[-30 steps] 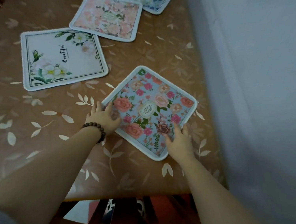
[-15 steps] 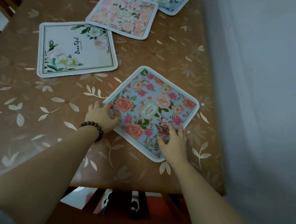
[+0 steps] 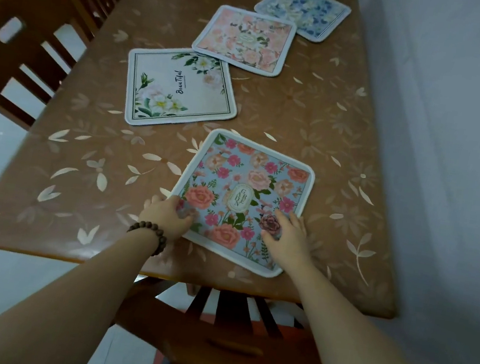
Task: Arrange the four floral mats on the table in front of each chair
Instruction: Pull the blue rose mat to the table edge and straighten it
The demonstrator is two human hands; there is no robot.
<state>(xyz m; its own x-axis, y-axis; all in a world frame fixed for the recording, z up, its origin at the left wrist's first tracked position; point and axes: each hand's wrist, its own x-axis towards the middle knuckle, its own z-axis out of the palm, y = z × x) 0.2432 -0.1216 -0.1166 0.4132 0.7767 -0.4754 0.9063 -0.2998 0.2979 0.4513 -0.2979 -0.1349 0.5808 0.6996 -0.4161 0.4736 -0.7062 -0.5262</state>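
Floral mats, four of them, lie flat on the brown desk (image 3: 85,165), whose glossy cover is printed with pale leaves and fills most of the frame; a pale wall runs down the right side. A brown wooden slat-backed chair (image 3: 45,37) stands at the desk's left edge in the upper left of the frame, and another wooden chair (image 3: 221,319) with dark slats sits tucked at the near edge, bottom centre.

Of the mats, the light-blue square mat with pink and coral roses and a white border (image 3: 248,183) is nearest, lying just right of centre, a little way in from the near edge and turned slightly askew. Up and to its left, close but apart, lies the white square mat with green leaves and script lettering (image 3: 178,88). Above that, the pink square floral mat (image 3: 247,39) overlaps the white one's upper right corner. The blue-and-white square floral mat (image 3: 304,10) lies at top centre, its lower edge touching or just under the pink one; I cannot tell which.

The left hand (image 3: 165,214), with a dark beaded bracelet (image 3: 150,234) on its wrist, rests its grip spread loosely over the rose mat's lower left corner. The right hand (image 3: 286,235) lies flat, fingers open, pressing on the mat's lower right part. Neither grip closes around the mat.
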